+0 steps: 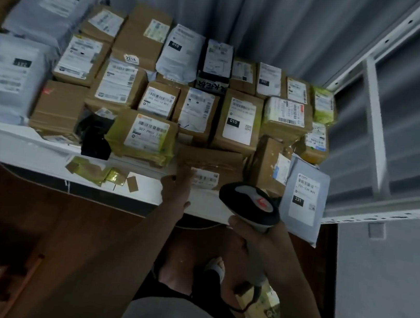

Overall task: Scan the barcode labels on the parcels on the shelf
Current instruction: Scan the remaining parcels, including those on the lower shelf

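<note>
Shelf (40, 158) front edge: left hand (177, 189) touches a brown parcel (210, 164), fingers straight; right hand (260, 237) grasps the scanner (251, 203); most parcels seemingly remain.

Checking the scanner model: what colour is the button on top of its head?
Red, on a grey panel of the scanner; head view.

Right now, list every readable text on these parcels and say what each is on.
"231": black tag, grey mailer bag at right.
"010": black tag, tall brown box.
"010", upside down: black tag, white mailer bag.
"2214": white sticker, large brown box.
All other label print: too blurred.
</note>
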